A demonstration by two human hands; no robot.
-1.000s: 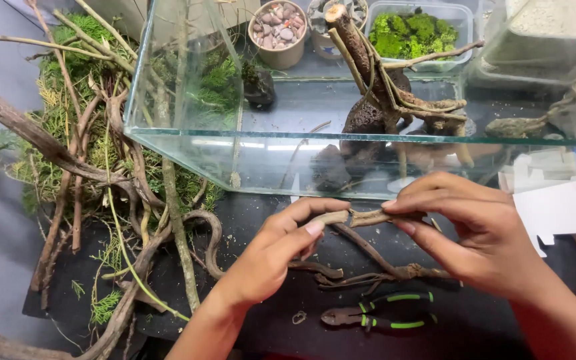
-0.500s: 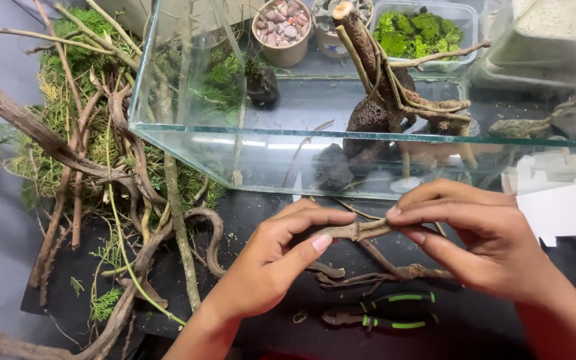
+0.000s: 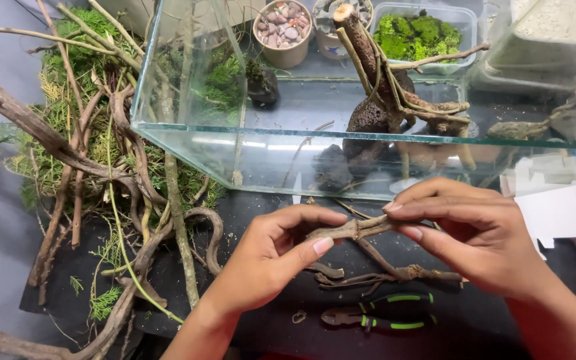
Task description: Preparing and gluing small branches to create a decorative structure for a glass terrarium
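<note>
A dark surface (image 3: 268, 327) carries everything here, with grey cloth at its left edge. Above it, just in front of the glass tank (image 3: 368, 143), a short gnarled twig (image 3: 351, 230) is held level between both hands, clear of the surface so that either end can be gripped. The left hand (image 3: 271, 257) pinches its left end between thumb and forefinger; the fingers of the right hand (image 3: 465, 237) close round the right end, thumb beneath. Under the twig lies a longer forked root (image 3: 388, 270), and nearer the person, green-handled pliers (image 3: 375, 313). The tank holds dark rocks with a branch (image 3: 368, 53) standing among them. Behind it, a round tub (image 3: 280, 30) holds pebbles and a clear box (image 3: 421, 33) holds moss. Loose branches and greenery (image 3: 95, 153) lie heaped at the left.
</note>
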